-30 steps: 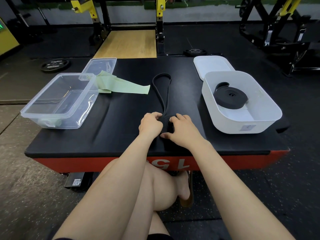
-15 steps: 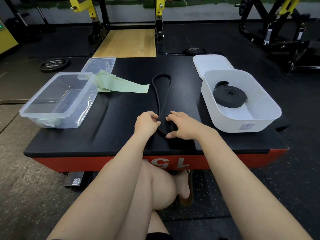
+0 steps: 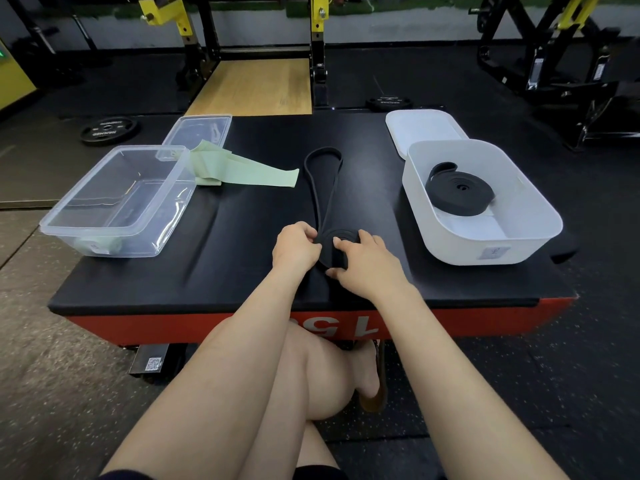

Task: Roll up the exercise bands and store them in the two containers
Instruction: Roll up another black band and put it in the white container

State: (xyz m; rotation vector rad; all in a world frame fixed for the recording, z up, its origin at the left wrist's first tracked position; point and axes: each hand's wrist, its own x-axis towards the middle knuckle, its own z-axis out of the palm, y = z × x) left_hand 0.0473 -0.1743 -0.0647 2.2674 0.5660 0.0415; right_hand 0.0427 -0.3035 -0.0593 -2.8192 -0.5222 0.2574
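Observation:
A black loop band (image 3: pixel 323 188) lies along the middle of the black padded platform (image 3: pixel 242 244), its near end wound into a flat coil. My left hand (image 3: pixel 294 249) pinches the coil's left side with curled fingers. My right hand (image 3: pixel 363 265) grips the coil from the right, thumb at its near edge. A rolled black band (image 3: pixel 459 194) lies inside the white container (image 3: pixel 519 244) at the right. The clear plastic container (image 3: pixel 114 233) stands at the left. A pale green flat band (image 3: pixel 249 173) lies unrolled beside it.
A clear lid (image 3: pixel 199 131) lies behind the clear container and a white lid (image 3: pixel 424 128) behind the white one. Weight plates (image 3: pixel 109 129) and rack frames stand on the gym floor beyond. My bare legs are under the platform's red front edge.
The coil between my hands has grown larger and moved slightly away from me along the band. The unrolled part of the black band is shorter.

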